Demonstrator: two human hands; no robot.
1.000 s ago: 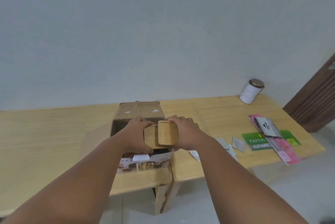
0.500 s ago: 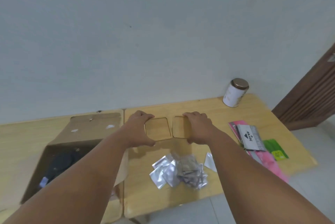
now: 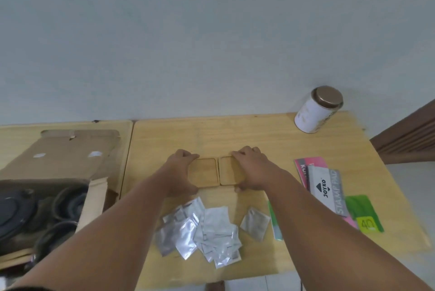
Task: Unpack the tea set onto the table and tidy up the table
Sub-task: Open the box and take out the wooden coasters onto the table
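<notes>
Two square wooden coasters lie flat side by side on the right-hand table, their inner edges almost touching. The left hand grips the left coaster, fingers curled over its far edge and thumb at its near edge. The right hand covers most of the right coaster and grasps it the same way, fingers on the far edge, thumb tucked at the near right corner.

Near to the person, a loose heap of silver foil sachets is spread on the tabletop, with one more sachet lying apart to its right. Further right sits a stack of stationery packets in grey, pink and green. At the far right corner a white tin with a bronze lid stands by the wall.

On the left table, an open cardboard box rests with its flap folded back, and dark tea ware shows inside it.
</notes>
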